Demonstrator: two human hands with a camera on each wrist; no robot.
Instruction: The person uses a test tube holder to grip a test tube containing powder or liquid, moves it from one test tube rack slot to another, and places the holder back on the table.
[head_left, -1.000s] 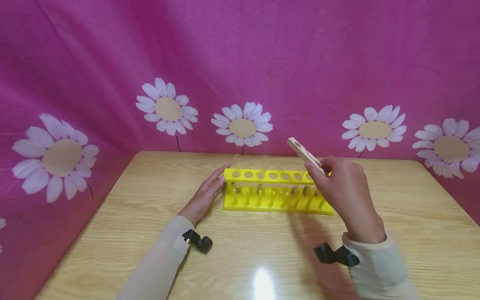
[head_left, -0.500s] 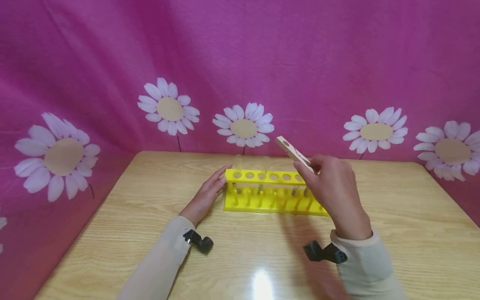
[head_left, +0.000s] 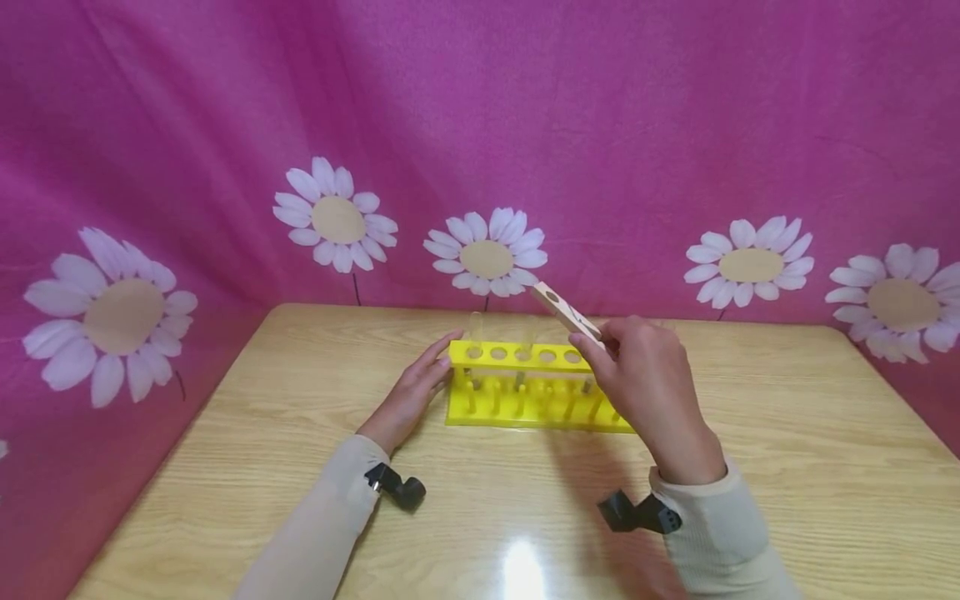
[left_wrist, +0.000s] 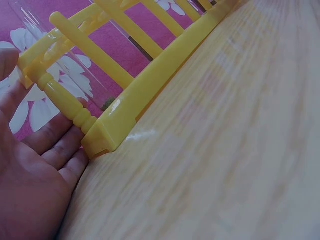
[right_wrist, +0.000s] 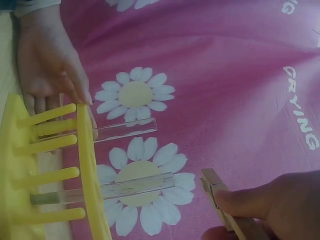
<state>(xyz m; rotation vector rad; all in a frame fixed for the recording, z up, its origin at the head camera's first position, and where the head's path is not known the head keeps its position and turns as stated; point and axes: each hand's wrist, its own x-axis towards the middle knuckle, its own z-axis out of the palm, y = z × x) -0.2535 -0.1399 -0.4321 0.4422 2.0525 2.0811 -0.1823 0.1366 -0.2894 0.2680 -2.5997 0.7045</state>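
A yellow test tube rack [head_left: 510, 357] stands on the table. At its left end my left hand [head_left: 408, 392] rests with fingers extended against the end post, also seen in the left wrist view. Over the right part of the rack, my right hand [head_left: 648, 392] pinches a wooden clothespin [head_left: 566, 312] between thumb and fingers, its tip pointing up and left. A clear test tube [head_left: 476, 327] stands in the leftmost hole. Another test tube [right_wrist: 137, 187] stands farther along; in the right wrist view the clothespin is apart from its upper end. My right hand hides the rack's right end.
The wooden table [head_left: 300, 350] extends around the rack. Behind it hangs a pink cloth [head_left: 600, 150] printed with white daisies. Yellow drying pegs [left_wrist: 95, 50] rise from the rack's base in front of the tubes.
My right hand has moved left along the rack with the clothespin, which now hangs nearer the second visible test tube. My left hand has stayed at the rack's end.
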